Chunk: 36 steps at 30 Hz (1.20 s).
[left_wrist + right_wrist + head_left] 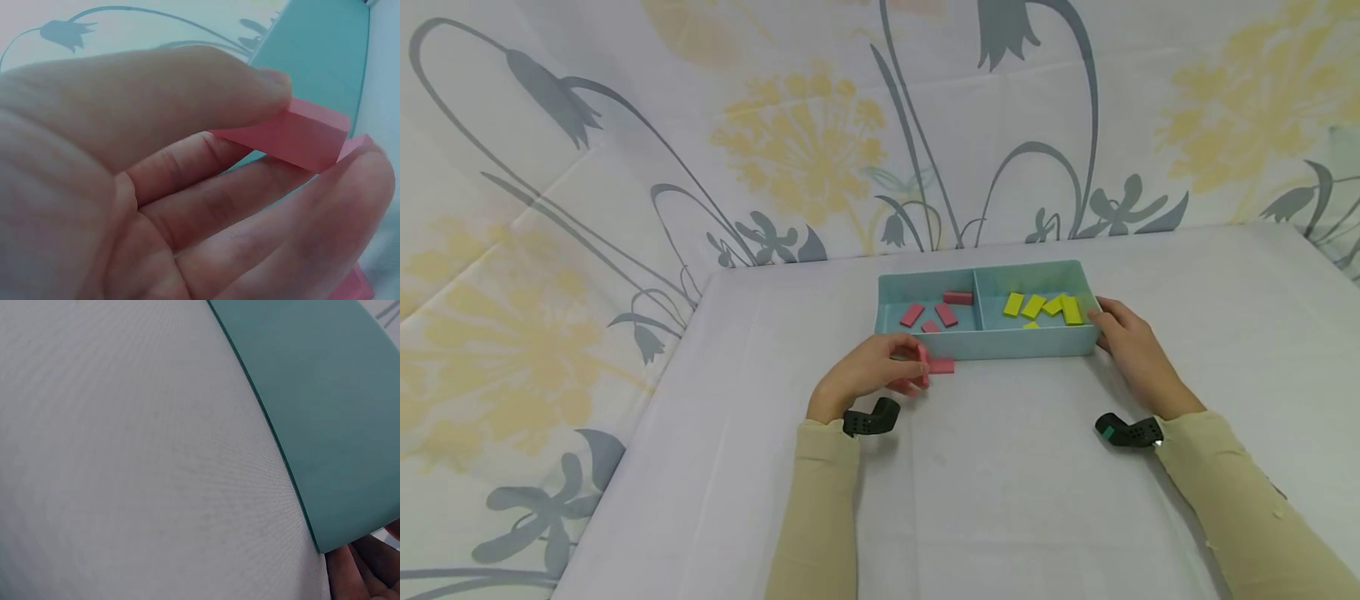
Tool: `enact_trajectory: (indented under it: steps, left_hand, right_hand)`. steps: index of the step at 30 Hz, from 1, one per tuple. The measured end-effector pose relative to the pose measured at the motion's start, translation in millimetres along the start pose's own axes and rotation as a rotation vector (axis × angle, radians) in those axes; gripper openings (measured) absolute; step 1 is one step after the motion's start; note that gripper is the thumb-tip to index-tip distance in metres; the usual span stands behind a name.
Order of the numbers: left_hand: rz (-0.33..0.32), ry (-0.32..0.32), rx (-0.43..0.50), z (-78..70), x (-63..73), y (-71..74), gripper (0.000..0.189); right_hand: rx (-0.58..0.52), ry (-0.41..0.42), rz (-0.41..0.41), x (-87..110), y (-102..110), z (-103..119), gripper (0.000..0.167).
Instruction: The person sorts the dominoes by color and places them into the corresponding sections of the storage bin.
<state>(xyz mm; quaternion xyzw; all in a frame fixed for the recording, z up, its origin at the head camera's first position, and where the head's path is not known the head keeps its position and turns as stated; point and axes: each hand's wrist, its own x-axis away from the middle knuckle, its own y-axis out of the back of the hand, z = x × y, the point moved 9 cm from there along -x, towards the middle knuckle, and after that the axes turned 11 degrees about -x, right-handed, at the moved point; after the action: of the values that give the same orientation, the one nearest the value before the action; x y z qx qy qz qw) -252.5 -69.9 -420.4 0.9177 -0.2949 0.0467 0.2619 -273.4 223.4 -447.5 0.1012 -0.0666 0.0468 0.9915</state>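
My left hand (868,364) pinches a pink block (306,137) between thumb and fingertips, just in front of a light-blue divided box (1000,344). Right by those fingers, another pink block (943,367) lies on the table along the box's front wall. More pink (901,387) shows under the hand, partly covered by the fingers. My right hand (1138,357) grips the box's right end, thumb at the rim and fingers on the outside. In the right wrist view only a few fingertips (347,575) show, at the box's lower corner.
Several pink blocks (946,314) lie in the box's left compartment, and several yellow blocks (1033,307) in the right one, split by a divider (977,300). A white cloth (1000,483) covers the table. Behind it hangs a flower-patterned cloth (850,167).
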Motion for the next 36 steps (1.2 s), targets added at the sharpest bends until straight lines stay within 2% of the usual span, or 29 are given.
enact_trajectory:
  steps: [10,14,17,22,26,31,36]
  left_hand:
    - [-0.054,-0.014,-0.053,-2.6,0.2,6.3,0.027]
    - [-0.1,-0.035,-0.055,-5.1,2.0,11.4,0.025]
    - [-0.161,-0.037,-0.063,-8.0,4.0,17.4,0.021]
    - [-0.257,-0.05,-0.076,-27.8,16.2,26.9,0.017]
    - [-0.3,-0.066,-0.094,-39.8,23.0,30.3,0.022]
    - [-0.315,-0.061,-0.103,-30.9,17.6,32.3,0.024]
    - [-0.348,-0.1,-0.105,-18.3,9.0,35.6,0.026]
  right_hand:
    - [0.005,-0.002,0.004,0.7,-0.1,-0.6,0.075]
    - [0.002,0.005,-0.001,0.7,-0.1,0.8,0.074]
    - [-0.002,0.014,-0.005,0.6,0.1,2.6,0.074]
    - [-0.001,0.014,-0.007,0.7,0.3,2.4,0.073]
    - [0.009,0.014,-0.006,0.4,0.8,0.7,0.074]
    - [-0.006,0.017,-0.009,0.2,1.3,0.2,0.074]
    - [-0.018,0.027,-0.008,0.6,0.7,1.0,0.072]
